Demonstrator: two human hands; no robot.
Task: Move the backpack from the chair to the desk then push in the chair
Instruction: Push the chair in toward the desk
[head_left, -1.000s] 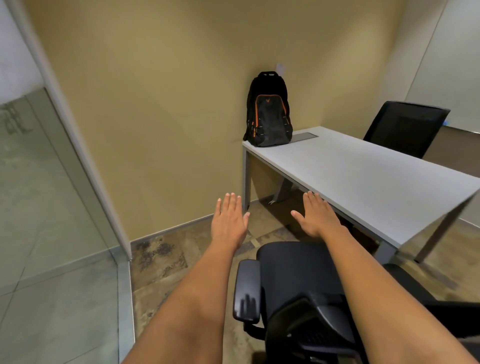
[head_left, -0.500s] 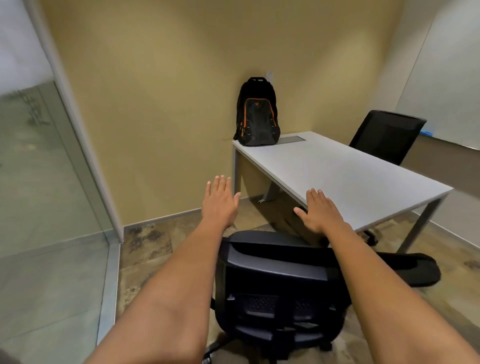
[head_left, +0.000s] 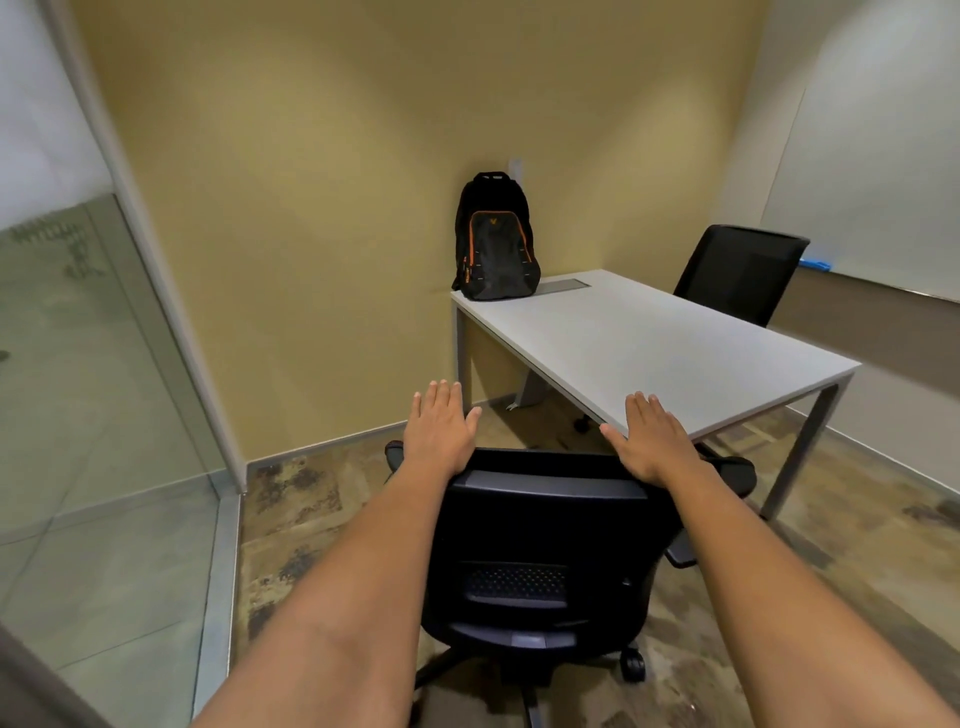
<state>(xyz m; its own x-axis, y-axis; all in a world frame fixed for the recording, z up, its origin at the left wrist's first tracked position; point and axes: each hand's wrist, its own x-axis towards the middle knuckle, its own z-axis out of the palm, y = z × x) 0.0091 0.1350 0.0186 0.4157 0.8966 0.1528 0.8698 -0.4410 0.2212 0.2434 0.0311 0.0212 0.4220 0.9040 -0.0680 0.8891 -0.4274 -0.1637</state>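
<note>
Your left hand and right hand lie flat and spread over the top of the chair back, grasping nothing. Backpack stands upright at 12 o'clock on the desk far corner, against the wall. Backpack zipped; contents hidden.

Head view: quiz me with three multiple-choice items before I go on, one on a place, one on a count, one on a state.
1. Where is the black backpack with orange trim?
A. on the near chair's seat
B. on the white desk's far corner by the wall
C. on the floor

2. How many black office chairs show?
A. one
B. two
C. three

3. How are the hands?
A. flat and open
B. clenched in fists
C. gripping the backpack

B: it stands upright there.
B: the near chair and the far chair.
A: left hand and right hand show spread fingers over the backrest.
</note>
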